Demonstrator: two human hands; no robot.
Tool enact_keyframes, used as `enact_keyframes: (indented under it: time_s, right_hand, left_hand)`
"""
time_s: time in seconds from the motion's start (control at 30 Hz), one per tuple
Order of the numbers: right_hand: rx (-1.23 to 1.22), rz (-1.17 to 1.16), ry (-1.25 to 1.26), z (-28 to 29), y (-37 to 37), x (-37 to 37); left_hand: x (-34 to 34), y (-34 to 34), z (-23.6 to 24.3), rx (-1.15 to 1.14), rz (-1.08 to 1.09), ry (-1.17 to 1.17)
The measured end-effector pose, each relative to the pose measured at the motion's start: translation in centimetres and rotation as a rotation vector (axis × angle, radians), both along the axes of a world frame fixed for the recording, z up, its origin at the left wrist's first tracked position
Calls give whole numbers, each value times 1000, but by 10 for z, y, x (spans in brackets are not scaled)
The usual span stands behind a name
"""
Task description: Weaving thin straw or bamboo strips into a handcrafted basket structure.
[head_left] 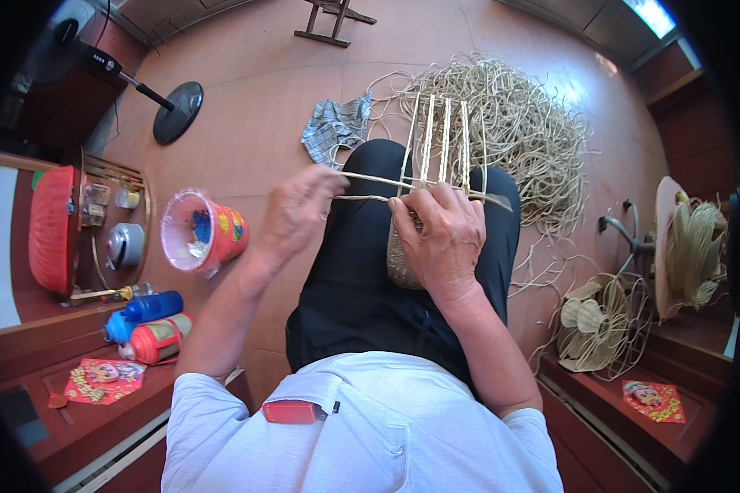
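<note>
A narrow woven straw piece (404, 264) rests between my dark-trousered legs, with pale braided strands (446, 131) standing out from its far end. My left hand (302, 205), slightly blurred, is closed on the ends of pale cords that stretch across toward the piece. My right hand (437, 234) lies over the top of the weaving, fingers bent and closed on it, hiding part of it. A thin flat strip (493, 201) pokes out rightward beyond my right hand; what it is, I cannot tell.
Beyond my knees lie a big tangle of cord (518, 123) and a checked cloth (333, 127). Leftward are a standing fan (177, 112), a lined bucket (226, 230), a red tray (49, 230) and bottles (152, 337). Rightward stand a fan cage (592, 324) and a cord bundle (686, 255).
</note>
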State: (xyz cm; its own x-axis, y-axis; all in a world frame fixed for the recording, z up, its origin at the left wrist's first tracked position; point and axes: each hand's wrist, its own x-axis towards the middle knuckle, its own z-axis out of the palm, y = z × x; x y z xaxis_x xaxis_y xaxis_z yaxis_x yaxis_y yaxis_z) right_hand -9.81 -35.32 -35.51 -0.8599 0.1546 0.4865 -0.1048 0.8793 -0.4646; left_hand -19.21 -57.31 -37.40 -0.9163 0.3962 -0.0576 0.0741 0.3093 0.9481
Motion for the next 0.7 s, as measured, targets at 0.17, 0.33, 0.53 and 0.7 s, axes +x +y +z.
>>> enact_keyframes:
  time_s: [0.17,0.33,0.53,0.7]
  right_hand:
    - [15,14,45,-2,-4,-5]
    - [9,-9,49,-4,-2,-5]
    - [16,-9,44,0,-5,-7]
    - [12,-24,52,-3,-3,-6]
  left_hand:
    - [-83,-183,-19,-367,428,-6]
    - [-32,-95,37,-561,259,447]
    - [61,55,12,-52,112,348]
    - [67,64,-23,80,194,247]
